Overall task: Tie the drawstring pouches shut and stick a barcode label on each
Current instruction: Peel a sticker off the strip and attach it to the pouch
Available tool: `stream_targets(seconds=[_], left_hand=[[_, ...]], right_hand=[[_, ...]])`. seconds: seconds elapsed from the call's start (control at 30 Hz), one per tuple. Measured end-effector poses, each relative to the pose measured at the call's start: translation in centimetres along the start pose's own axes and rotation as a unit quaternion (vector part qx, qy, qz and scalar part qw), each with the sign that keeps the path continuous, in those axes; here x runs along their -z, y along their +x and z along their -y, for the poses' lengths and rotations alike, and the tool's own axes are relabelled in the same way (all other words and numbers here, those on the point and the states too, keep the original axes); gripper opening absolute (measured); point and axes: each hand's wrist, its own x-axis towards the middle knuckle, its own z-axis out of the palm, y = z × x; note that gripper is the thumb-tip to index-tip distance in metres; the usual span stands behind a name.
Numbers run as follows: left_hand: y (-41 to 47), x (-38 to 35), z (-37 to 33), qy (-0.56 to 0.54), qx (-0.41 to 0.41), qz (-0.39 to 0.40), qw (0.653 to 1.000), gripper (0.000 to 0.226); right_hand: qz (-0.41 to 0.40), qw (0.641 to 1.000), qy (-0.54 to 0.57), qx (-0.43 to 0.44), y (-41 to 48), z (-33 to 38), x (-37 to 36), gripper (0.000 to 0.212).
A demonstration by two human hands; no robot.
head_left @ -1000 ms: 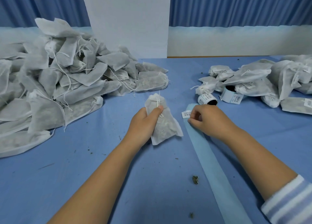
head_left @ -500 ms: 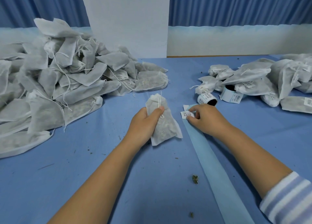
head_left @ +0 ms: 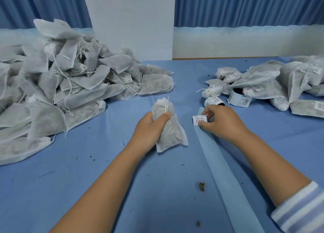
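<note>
holding pouch and label side by side

left hand (head_left: 149, 127) curls fingers and thumb round a pouch (head_left: 168, 134) with a gathered neck, mid-table (head_left: 105, 180). right hand (head_left: 222, 122) pinches a barcode label (head_left: 199, 119) between thumb and forefinger, over the pale backing strip (head_left: 220, 162), near the pouch but apart. a heap of pouches (head_left: 61, 85) lies left.

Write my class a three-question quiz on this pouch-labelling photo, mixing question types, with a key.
1. True or false: the left hand grips a white fabric drawstring pouch.
2. What does the right hand pinch? A) a small white barcode label B) metal scissors C) a pen
3. Fill in: the pile of labelled white pouches lies on the person's ____ side.
Key: 1 true; 2 A; 3 right.
</note>
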Motion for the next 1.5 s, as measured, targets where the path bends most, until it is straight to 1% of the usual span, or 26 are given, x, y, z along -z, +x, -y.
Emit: stream_targets(seconds=[0.1, 0.17, 0.3, 0.4, 0.43, 0.5, 0.57, 0.63, 0.7, 0.77, 0.8, 0.83, 0.9, 0.93, 1.03, 1.1, 1.2, 1.27, 1.33, 1.4, 1.43, 1.5], left_hand=[[-0.1, 0.0, 0.0, 0.001, -0.001, 0.004, 1.000, 0.032], [0.0, 0.0, 0.0, 0.002, -0.004, 0.008, 1.000, 0.033], [-0.1, 0.0, -0.1, 0.008, -0.006, 0.013, 1.000, 0.033], [-0.1, 0.0, -0.1, 0.008, -0.006, 0.012, 1.000, 0.031], [-0.1, 0.0, -0.1, 0.008, -0.006, 0.013, 1.000, 0.031], [-0.1, 0.0, 0.0, 0.003, -0.007, 0.013, 1.000, 0.031], [0.0, 0.0, -0.1, -0.016, -0.002, 0.019, 1.000, 0.031], [0.1, 0.0, -0.3, -0.056, 0.017, 0.036, 0.998, 0.032], [0.3, 0.0, -0.4, -0.105, 0.046, 0.062, 0.992, 0.033], [0.4, 0.0, -0.5, -0.139, 0.068, 0.088, 0.984, 0.032], [0.4, -0.1, -0.6, -0.155, 0.078, 0.098, 0.980, 0.031], [0.4, -0.3, -0.6, -0.171, 0.087, 0.105, 0.976, 0.030], [0.4, -0.6, -0.6, -0.193, 0.100, 0.108, 0.970, 0.029], [0.4, -0.6, -0.6, -0.198, 0.104, 0.105, 0.969, 0.028], [0.7, -0.5, -0.4, -0.205, 0.110, 0.089, 0.968, 0.029], [0.9, -0.2, -0.2, -0.214, 0.111, 0.085, 0.967, 0.029], [1.2, 0.1, 0.1, -0.258, 0.108, 0.085, 0.956, 0.028], [1.4, 0.5, 0.0, -0.323, 0.105, 0.102, 0.935, 0.026], [1.7, 1.0, -0.3, -0.396, 0.112, 0.129, 0.902, 0.026], [2.0, 1.5, -0.5, -0.421, 0.137, 0.148, 0.884, 0.029], [2.1, 1.8, -0.5, -0.426, 0.153, 0.160, 0.877, 0.033], [2.1, 2.0, -0.3, -0.455, 0.172, 0.202, 0.850, 0.038]], right_hand=[[0.009, 1.000, -0.005, -0.011, -0.2, 0.2, 0.1, 0.019], [0.015, 1.000, -0.010, -0.017, -0.2, 0.3, 0.1, 0.012], [0.021, 0.999, -0.024, -0.010, -0.1, 0.3, 0.1, 0.006], [0.028, 0.999, -0.020, 0.001, -0.2, 0.1, 0.1, 0.026], [0.029, 0.999, -0.024, 0.005, -0.2, 0.0, 0.0, 0.029], [0.024, 1.000, -0.010, 0.002, -0.3, 0.0, -0.1, 0.032], [0.012, 0.999, 0.043, -0.028, -0.2, 0.1, -0.2, 0.034], [-0.009, 0.994, 0.082, -0.077, 0.0, 0.2, -0.3, 0.034], [-0.068, 0.989, 0.075, -0.108, 0.2, -0.1, -0.1, 0.033], [-0.150, 0.981, 0.063, -0.108, 0.6, -0.6, 0.4, 0.029], [-0.176, 0.977, 0.060, -0.105, 0.9, -0.9, 0.6, 0.030], [-0.184, 0.976, 0.056, -0.104, 1.2, -1.1, 0.6, 0.037], [-0.157, 0.980, 0.050, -0.111, 1.8, -1.6, 0.3, 0.052], [-0.137, 0.982, 0.053, -0.116, 2.0, -1.8, 0.0, 0.055], [-0.115, 0.985, 0.068, -0.107, 2.5, -2.1, -0.8, 0.048], [-0.118, 0.981, 0.119, -0.093, 2.5, -1.9, -0.9, 0.045], [-0.113, 0.961, 0.249, -0.049, 2.1, -1.1, -0.5, 0.042], [-0.112, 0.941, 0.318, -0.003, 1.9, -0.6, 0.2, 0.043], [-0.089, 0.923, 0.374, 0.030, 1.9, -0.2, 1.0, 0.044], [-0.045, 0.895, 0.441, 0.052, 2.0, 0.4, 1.6, 0.048], [-0.022, 0.878, 0.474, 0.058, 2.0, 0.7, 1.7, 0.047], [0.017, 0.849, 0.525, 0.061, 1.9, 1.2, 1.6, 0.040]])
